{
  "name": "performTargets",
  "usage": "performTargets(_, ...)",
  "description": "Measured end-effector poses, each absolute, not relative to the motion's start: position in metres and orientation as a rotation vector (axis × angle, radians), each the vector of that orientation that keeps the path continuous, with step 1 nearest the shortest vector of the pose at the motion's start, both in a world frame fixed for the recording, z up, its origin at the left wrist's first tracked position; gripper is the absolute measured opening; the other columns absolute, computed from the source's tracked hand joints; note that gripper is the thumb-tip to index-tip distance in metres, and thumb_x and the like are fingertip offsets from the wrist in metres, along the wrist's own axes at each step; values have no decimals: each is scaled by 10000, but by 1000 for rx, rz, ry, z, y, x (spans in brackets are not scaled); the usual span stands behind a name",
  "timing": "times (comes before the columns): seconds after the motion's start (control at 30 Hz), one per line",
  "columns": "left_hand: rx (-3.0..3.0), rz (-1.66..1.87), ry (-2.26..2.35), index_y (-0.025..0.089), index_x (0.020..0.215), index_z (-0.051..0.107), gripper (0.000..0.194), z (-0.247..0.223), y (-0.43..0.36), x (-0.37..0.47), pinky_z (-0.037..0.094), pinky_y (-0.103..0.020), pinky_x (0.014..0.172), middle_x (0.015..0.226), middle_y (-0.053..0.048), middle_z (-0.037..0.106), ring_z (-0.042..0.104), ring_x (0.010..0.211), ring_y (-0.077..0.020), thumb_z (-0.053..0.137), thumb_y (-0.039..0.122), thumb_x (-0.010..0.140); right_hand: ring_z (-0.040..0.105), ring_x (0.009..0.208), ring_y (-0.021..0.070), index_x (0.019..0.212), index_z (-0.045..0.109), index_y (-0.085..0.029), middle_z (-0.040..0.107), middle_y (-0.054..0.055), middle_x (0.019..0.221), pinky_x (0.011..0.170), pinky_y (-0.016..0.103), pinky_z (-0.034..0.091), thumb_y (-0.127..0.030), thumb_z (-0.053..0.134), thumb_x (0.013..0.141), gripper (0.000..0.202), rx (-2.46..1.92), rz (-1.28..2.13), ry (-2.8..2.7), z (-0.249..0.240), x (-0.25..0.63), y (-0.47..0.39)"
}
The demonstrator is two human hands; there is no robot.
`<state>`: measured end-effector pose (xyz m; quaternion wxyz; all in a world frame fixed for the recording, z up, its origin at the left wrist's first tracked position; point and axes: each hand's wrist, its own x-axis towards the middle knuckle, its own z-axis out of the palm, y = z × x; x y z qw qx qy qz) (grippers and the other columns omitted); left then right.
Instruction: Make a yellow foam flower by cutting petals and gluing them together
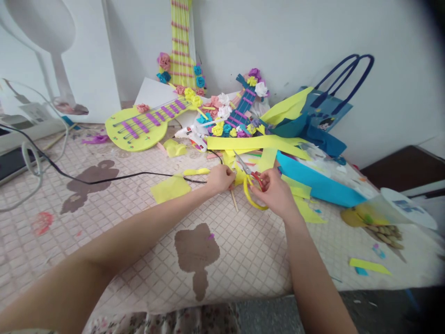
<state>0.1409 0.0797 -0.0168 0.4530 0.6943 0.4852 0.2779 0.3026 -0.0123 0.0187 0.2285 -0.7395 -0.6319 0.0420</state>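
Observation:
My right hand [274,191] is closed on a pair of scissors [255,185] with red and yellow handles, whose blades point up and to the left, slightly apart. Just left of the scissors, my left hand [221,179] is pinched at the edge of some crumpled yellow paper [239,175]; what its fingertips hold is too small to make out. A thin wooden stick [234,201] lies below my left hand. Beyond the hands, a white glue gun [193,136] rests by a long yellow paper strip [255,143].
A yellow paper guitar [137,132] lies behind on the left, and another guitar [181,44] leans on the wall. A black cable [146,173] runs to my left hand. Blue paper [320,182], a bag [328,109] and a tipped cup of peanuts [368,214] are to the right.

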Motion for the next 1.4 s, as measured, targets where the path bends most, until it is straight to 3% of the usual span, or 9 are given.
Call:
performTargets(0.2, 1760, 690, 1149, 128, 673, 600, 135, -11, 77, 136, 428, -196, 426, 477, -12, 598, 591, 438, -129, 519, 198, 756, 571, 657, 190, 853, 437, -220, 594, 32, 789, 498, 260, 279, -429, 586, 744, 279, -2192, 40, -1940, 5, 289, -11)
performTargets(0.33, 1782, 729, 1132, 129, 739, 600, 82, 9, 72, 110, 401, -170, 395, 635, -34, 659, 618, 476, -114, 538, 181, 742, 564, 636, 179, 822, 439, -225, 594, 12, 754, 495, 254, 282, -473, 593, 750, 300, -2138, 87, -1971, 7, 294, -12)
performTargets(0.4, 1795, 758, 1137, 137, 757, 594, 91, 22, 69, 86, 402, -167, 398, 711, -40, 672, 635, 506, -112, 539, 209, 757, 568, 638, 182, 813, 461, -226, 603, 11, 738, 500, 256, 294, -482, 592, 753, 294, -2109, 93, -1958, 9, 296, -13)
performTargets(0.63, 1950, 758, 1428, 164, 759, 616, 158, 50, 51, -9, 434, -208, 493, 634, -16, 654, 657, 596, -151, 570, 315, 752, 573, 628, 161, 792, 544, -213, 615, 9, 696, 594, 279, 410, -377, 534, 828, 168, -1807, 86, -1744, 15, 278, -11)
performTargets(0.83, 2111, 575, 1631, 185, 751, 631, 197, 40, 44, -51, 435, -260, 605, 702, -24, 669, 620, 660, -168, 555, 367, 744, 578, 689, 126, 808, 565, -205, 625, 2, 782, 636, 246, 433, -217, 515, 837, 60, -1420, 381, -2107, 25, 218, -6)
performTargets(1.1, 2154, 510, 1611, 190, 880, 594, 233, 20, 45, -69, 418, -254, 592, 755, -28, 664, 606, 671, -169, 540, 385, 764, 563, 689, 113, 871, 559, -204, 605, 15, 846, 620, 236, 446, -189, 516, 865, 47, -1146, 494, -2274, 11, 172, -8)
performTargets(1.23, 2122, 599, 1524, 190, 911, 587, 192, 14, 40, -65, 433, -256, 605, 731, -5, 648, 593, 636, -143, 552, 278, 744, 562, 693, 118, 963, 533, -217, 572, 31, 907, 607, 240, 468, -199, 536, 857, 108, -1121, 479, -2221, 0, 171, -15)
performTargets(1.4, 1809, 707, 1376, 176, 893, 571, 172, 13, 38, -62, 481, -240, 530, 728, 3, 596, 601, 589, -124, 566, 268, 748, 563, 727, 138, 1038, 485, -228, 537, 52, 1021, 609, 272, 482, -189, 570, 824, 233, -1167, 453, -2256, -4, 168, -20)
